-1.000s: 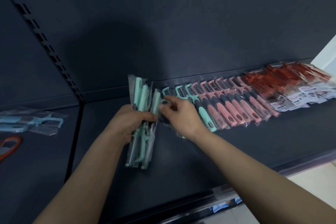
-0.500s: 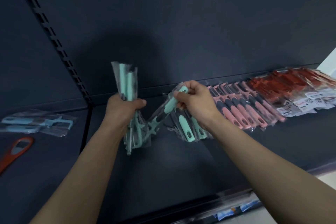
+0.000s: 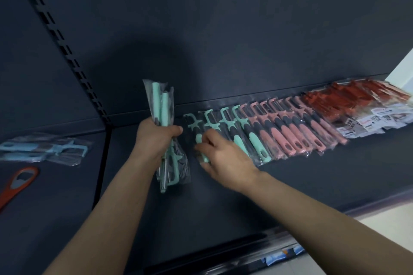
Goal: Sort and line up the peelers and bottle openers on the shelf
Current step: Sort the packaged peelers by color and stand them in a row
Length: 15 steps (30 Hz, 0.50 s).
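Note:
My left hand (image 3: 156, 138) grips a bundle of bagged mint-green peelers (image 3: 164, 127), held upright above the dark shelf (image 3: 223, 203). My right hand (image 3: 221, 158) lies on the leftmost mint-green peeler (image 3: 194, 128) of a row along the back of the shelf, fingers curled around its handle. To the right the row continues with more mint-green peelers (image 3: 237, 134), then pink-handled peelers (image 3: 290, 131), then red packaged tools (image 3: 348, 100) with white labels.
On the neighbouring shelf section at the left lie several light-blue peelers (image 3: 42, 148) in bags and an orange bottle opener (image 3: 19, 182). A slotted upright (image 3: 67, 51) divides the back panels. The shelf's front edge (image 3: 223, 254) carries price labels.
My right hand has carried one mint-green peeler from the bundle down onto the shelf at the left end of the row. The left hand still holds the bundle upright.

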### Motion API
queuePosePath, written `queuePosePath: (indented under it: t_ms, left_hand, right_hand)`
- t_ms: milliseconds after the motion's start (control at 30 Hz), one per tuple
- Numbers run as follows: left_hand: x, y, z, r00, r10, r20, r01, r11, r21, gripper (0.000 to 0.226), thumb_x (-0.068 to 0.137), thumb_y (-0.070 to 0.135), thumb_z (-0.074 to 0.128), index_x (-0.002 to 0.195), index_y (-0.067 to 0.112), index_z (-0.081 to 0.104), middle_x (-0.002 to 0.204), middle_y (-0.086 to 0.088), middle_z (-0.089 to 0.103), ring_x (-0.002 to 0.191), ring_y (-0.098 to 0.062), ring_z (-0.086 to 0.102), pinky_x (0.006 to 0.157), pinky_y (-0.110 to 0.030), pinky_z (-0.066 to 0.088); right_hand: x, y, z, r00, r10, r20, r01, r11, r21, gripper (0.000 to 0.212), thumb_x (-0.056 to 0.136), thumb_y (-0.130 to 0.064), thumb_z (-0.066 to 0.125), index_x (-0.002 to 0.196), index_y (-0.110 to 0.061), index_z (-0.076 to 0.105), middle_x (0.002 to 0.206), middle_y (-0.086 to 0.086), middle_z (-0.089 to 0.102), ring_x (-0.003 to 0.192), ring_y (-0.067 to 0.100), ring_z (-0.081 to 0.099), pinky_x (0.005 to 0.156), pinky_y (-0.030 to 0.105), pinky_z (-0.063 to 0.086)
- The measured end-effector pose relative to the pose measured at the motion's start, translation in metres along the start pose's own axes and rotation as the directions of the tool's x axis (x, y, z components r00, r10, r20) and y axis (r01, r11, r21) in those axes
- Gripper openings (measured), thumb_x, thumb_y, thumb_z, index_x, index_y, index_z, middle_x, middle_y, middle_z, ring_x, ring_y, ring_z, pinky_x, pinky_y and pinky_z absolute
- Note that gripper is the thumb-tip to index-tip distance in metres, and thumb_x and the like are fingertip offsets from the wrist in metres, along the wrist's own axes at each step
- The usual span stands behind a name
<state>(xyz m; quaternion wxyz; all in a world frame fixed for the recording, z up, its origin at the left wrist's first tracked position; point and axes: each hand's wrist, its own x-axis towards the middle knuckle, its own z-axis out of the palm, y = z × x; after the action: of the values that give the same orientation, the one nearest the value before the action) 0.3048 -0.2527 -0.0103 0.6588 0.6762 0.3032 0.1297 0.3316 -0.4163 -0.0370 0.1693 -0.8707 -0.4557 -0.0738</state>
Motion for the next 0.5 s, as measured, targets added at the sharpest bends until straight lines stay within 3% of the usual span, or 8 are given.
queuePosePath:
  t_ms: [100, 233, 400, 500]
  left_hand:
    - [-0.003, -0.003, -0.002, 1.0, -0.002, 0.02, 0.002, 1.0, 0.001, 0.021, 0.076, 0.001, 0.072, 0.085, 0.015, 0.059, 0.077, -0.004, 0.062, 0.065, -0.013, 0.059, 0.05, -0.022, 0.046]
    - [-0.007, -0.006, -0.007, 1.0, -0.006, 0.019, 0.006, 1.0, 0.017, 0.02, 0.075, 0.001, 0.073, 0.085, 0.013, 0.06, 0.074, -0.004, 0.061, 0.062, -0.013, 0.058, 0.045, -0.019, 0.046]
    - [-0.008, -0.009, -0.012, 1.0, -0.03, 0.003, 0.03, 0.999, 0.021, 0.022, 0.075, 0.001, 0.073, 0.091, 0.008, 0.061, 0.075, -0.007, 0.061, 0.063, -0.016, 0.058, 0.054, -0.025, 0.047]
    - [-0.009, -0.009, -0.015, 1.0, -0.025, -0.01, 0.025, 0.999, 0.028, 0.023, 0.074, 0.001, 0.074, 0.092, 0.008, 0.062, 0.075, -0.006, 0.061, 0.064, -0.016, 0.058, 0.054, -0.025, 0.046]
  right_hand:
    - [-0.003, -0.005, 0.009, 0.99, 0.034, 0.137, -0.028, 0.999, -0.043, 0.039, 0.092, -0.031, 0.052, 0.12, -0.005, 0.056, 0.118, 0.01, 0.041, 0.098, 0.028, 0.052, 0.081, 0.039, 0.046]
    - [-0.005, -0.006, 0.01, 0.979, 0.102, 0.174, -0.099, 0.995, -0.026, 0.047, 0.091, -0.044, 0.05, 0.117, -0.007, 0.06, 0.116, 0.006, 0.042, 0.107, 0.022, 0.046, 0.089, 0.029, 0.04]
    - [0.011, -0.009, 0.002, 0.93, 0.293, 0.223, -0.309, 0.95, 0.038, 0.039, 0.087, -0.034, 0.064, 0.115, -0.008, 0.053, 0.116, 0.011, 0.045, 0.103, 0.032, 0.053, 0.081, 0.035, 0.045]
    - [0.022, -0.016, 0.003, 0.889, 0.415, 0.193, -0.421, 0.907, -0.013, 0.037, 0.086, -0.011, 0.062, 0.118, -0.006, 0.045, 0.118, 0.017, 0.048, 0.104, 0.037, 0.055, 0.073, 0.032, 0.04]
